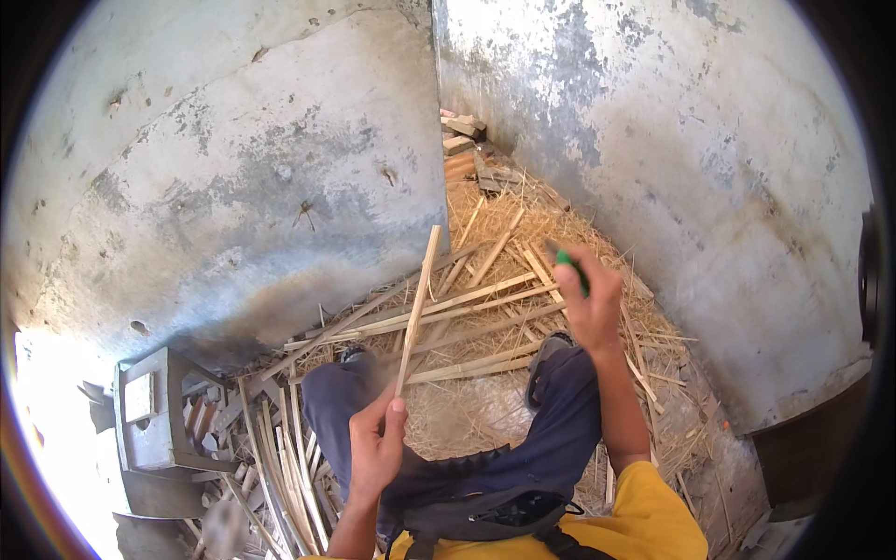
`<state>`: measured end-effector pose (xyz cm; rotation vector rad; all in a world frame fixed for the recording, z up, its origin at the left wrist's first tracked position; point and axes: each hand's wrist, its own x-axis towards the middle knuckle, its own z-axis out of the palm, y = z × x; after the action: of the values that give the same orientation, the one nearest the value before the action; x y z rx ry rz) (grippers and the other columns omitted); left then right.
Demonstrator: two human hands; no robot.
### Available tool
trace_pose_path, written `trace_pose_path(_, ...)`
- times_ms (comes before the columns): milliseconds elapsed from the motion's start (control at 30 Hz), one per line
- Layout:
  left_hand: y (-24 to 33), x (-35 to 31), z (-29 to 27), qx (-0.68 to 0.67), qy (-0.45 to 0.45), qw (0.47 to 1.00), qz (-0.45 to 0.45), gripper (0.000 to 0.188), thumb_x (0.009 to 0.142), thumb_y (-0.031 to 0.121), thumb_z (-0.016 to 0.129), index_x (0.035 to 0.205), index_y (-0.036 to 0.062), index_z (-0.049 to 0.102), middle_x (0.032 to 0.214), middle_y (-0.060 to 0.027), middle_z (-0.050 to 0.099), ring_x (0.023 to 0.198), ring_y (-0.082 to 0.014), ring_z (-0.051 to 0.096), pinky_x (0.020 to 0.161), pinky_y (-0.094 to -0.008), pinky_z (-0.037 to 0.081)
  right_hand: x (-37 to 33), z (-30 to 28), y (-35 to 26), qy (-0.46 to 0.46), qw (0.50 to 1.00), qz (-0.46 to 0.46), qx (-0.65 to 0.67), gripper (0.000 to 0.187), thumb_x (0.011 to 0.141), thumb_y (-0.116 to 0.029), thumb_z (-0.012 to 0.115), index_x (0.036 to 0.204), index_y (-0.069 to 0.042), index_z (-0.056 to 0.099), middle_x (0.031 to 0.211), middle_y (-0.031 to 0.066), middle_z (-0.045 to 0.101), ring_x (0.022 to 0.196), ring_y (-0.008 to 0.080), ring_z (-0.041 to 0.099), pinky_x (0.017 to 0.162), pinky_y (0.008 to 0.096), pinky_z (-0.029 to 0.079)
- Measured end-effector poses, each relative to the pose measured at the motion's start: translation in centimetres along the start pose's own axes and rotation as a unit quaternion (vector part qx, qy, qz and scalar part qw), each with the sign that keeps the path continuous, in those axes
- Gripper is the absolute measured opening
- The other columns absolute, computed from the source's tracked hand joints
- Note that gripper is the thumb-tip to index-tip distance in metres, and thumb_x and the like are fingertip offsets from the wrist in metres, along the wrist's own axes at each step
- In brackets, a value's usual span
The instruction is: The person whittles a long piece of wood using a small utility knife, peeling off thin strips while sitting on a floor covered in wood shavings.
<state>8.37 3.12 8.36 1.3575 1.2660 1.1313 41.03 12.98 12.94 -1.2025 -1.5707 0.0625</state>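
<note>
- Yellow sleeve [653, 518] and dark blue trousers [560, 439] are filling the low edge at about six o'clock, the nearest things to the camera, with a black strap [485, 518] crossing the lap.
- Left hand [375, 448] is rising from the six o'clock edge, fingers curled tight and thumb pressing on the lower end of a thin bamboo strip [417, 303].
- That strip is standing nearly upright, leaning slightly toward one o'clock, its upper end reaching toward the frame's centre, in front of the grey wall [243, 187].
- Right hand [590, 303] is hanging at about three o'clock from the strip, well apart from it, closed around a green handle [569, 263]; what is fixed to the handle I cannot tell.
- Both knees are bending upward, and a grey sandal [546, 359] is showing just below the right wrist.
- More split bamboo sticks [448, 313] are lying crosswise on the straw-strewn ground [467, 411] beyond the knees, toward twelve o'clock.
- Another bundle of strips [285, 467] is leaning beside the left leg at about eight o'clock.
- Grey concrete block [154, 411] is sitting at nine o'clock, near that bundle.
- Second wall [672, 140] is meeting the first in a corner at twelve o'clock, where wood scraps [462, 131] are piling up.
</note>
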Motion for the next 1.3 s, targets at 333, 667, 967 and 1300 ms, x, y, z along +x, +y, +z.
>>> trace_pose_path(333, 1.6, 0.0, 1.2, 0.109, -0.019, 0.985, 0.131, 0.041, 0.103, 0.005, 0.066, 0.143, -0.0022, 0.065, 0.084, -0.0117, 0.066, 0.074, -0.0139, 0.058, 0.072, -0.0291, 0.05, -3.5, 4.2, -3.3, -0.1, 0.974, -0.2, 0.03, 0.036, 0.092, -0.04, 0.082, 0.097, -0.005, 0.074, 0.074, 0.006, 0.068, 0.059, 0.0247, 0.065, 0.053, 0.0357, 0.049)
trace_pose_path(667, 1.8, -0.5, 1.8, 0.1, -0.02, 0.987, 0.125, 0.038, 0.102, 0.004, 0.064, 0.14, -0.004, 0.067, 0.095, -0.0191, 0.074, 0.077, -0.0176, 0.065, 0.077, -0.0304, 0.053, -3.7, 4.7, -3.4, -0.096, 0.971, -0.217, 0.034, 0.037, 0.092, -0.042, 0.082, 0.094, -0.005, 0.073, 0.069, 0.0044, 0.063, 0.053, 0.0235, 0.06, 0.05, 0.0356, 0.045)
trace_pose_path(967, 1.4, -1.0, 2.1, 0.097, -0.018, 0.988, 0.122, 0.037, 0.108, 0.012, 0.062, 0.139, -0.0075, 0.066, 0.079, -0.0033, 0.063, 0.068, -0.0075, 0.051, 0.063, -0.0267, 0.043, -3.8, 4.1, -3.6, -0.072, 0.969, -0.235, -0.033, 0.036, 0.091, -0.041, 0.082, 0.093, -0.006, 0.075, 0.068, 0.0033, 0.063, 0.052, 0.0225, 0.059, 0.049, 0.0347, 0.044)
trace_pose_path(1300, 1.7, -0.8, 2.3, 0.095, -0.005, 0.988, 0.125, 0.037, 0.103, 0.003, 0.063, 0.14, -0.0046, 0.067, 0.088, -0.0181, 0.072, 0.073, -0.0146, 0.06, 0.071, -0.0311, 0.051, -3.2, 4.0, -3.9, -0.061, 0.97, -0.228, -0.062, 0.035, 0.092, -0.041, 0.081, 0.095, -0.007, 0.075, 0.069, 0.0049, 0.065, 0.053, 0.0232, 0.061, 0.05, 0.0342, 0.046)
